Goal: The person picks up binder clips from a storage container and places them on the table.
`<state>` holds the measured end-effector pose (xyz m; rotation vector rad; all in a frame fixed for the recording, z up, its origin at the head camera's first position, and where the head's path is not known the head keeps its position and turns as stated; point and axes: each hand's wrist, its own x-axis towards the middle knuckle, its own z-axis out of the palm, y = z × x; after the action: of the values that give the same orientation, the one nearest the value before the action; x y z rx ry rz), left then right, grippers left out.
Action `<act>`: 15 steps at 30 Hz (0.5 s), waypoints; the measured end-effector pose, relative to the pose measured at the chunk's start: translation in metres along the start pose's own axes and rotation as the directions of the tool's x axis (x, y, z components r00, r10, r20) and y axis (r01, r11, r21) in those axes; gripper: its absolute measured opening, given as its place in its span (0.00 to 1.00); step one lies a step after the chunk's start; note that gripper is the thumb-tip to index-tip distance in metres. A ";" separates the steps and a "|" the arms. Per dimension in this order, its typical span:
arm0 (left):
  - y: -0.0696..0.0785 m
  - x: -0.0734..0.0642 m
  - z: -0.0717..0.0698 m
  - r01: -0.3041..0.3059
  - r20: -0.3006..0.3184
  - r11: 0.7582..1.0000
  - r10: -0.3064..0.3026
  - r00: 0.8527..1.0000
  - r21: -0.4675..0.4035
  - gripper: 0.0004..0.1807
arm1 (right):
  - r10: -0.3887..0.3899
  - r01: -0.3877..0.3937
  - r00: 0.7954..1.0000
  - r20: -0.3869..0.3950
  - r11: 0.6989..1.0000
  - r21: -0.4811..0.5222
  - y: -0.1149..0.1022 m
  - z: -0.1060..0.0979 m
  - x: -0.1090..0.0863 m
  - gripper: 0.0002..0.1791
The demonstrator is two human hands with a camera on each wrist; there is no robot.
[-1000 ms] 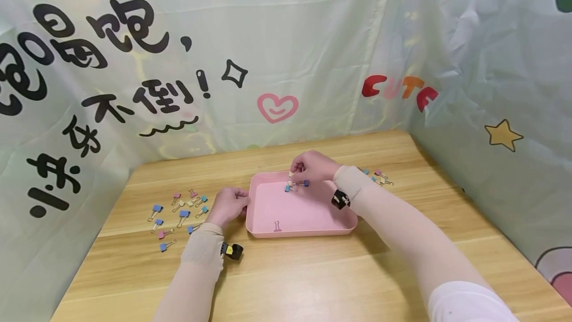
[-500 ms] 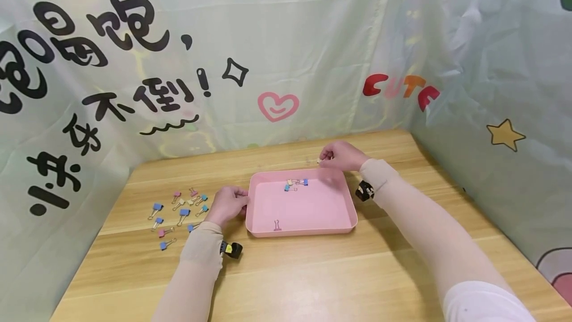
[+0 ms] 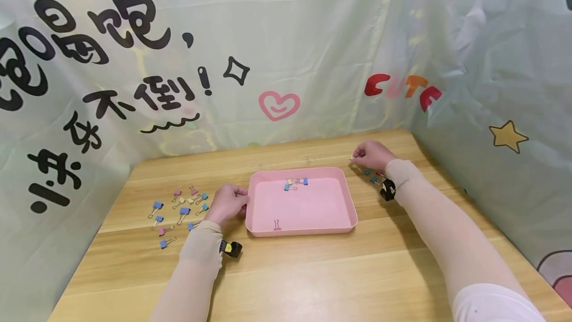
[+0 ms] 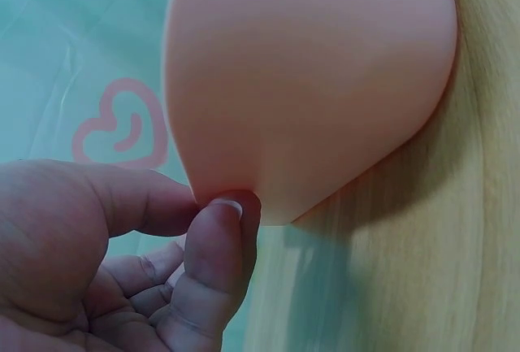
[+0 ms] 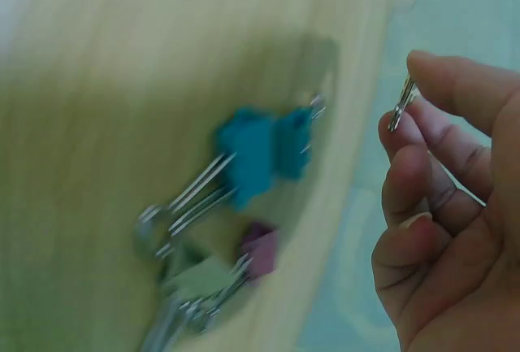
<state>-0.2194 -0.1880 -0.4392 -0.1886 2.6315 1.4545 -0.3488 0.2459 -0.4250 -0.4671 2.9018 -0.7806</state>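
Observation:
My left hand (image 3: pixel 229 204) pinches the left rim of a shallow pink tray (image 3: pixel 286 210) between thumb and finger, close up on the tray's side wall (image 4: pixel 309 84) in the left wrist view. Beyond the tray's right side is my right hand (image 3: pixel 373 155), above the table. Thumb and finger hold a small binder clip (image 5: pixel 401 106); its wire handles show, its body is mostly hidden. Under that hand lie teal binder clips (image 5: pixel 246 157), a green binder clip (image 5: pixel 203 277) and a purple binder clip (image 5: pixel 260 250), blurred. Inside the tray, small blue (image 3: pixel 305 181) and teal (image 3: pixel 287 187) clips lie near the back.
Several blue, pink, cream and teal binder clips (image 3: pixel 183 211) lie scattered on the wooden table (image 3: pixel 286 277) left of the tray. A pink clip (image 3: pixel 277 225) stands by the tray's front wall. A printed curtain (image 3: pixel 313 53) hangs behind and along the right.
My right hand has moved from above the tray's back part rightward to the clips on the table, still holding a small clip. The left hand stays on the tray rim.

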 end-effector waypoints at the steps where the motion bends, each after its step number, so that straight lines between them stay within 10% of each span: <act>1: 0.000 0.000 0.000 0.002 0.002 1.000 -0.002 1.000 -0.006 0.09 | 0.020 -0.020 1.000 0.000 1.000 0.000 0.004 0.000 -0.001 0.11; 15: -0.003 0.003 0.002 0.016 0.004 0.999 -0.016 1.000 -0.033 0.09 | 0.113 -0.112 0.993 0.017 0.993 -0.032 0.029 -0.002 -0.010 0.10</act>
<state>-0.2222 -0.1884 -0.4435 -0.2095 2.5981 1.4917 -0.3478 0.2738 -0.4372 -0.3082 2.8973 -0.7117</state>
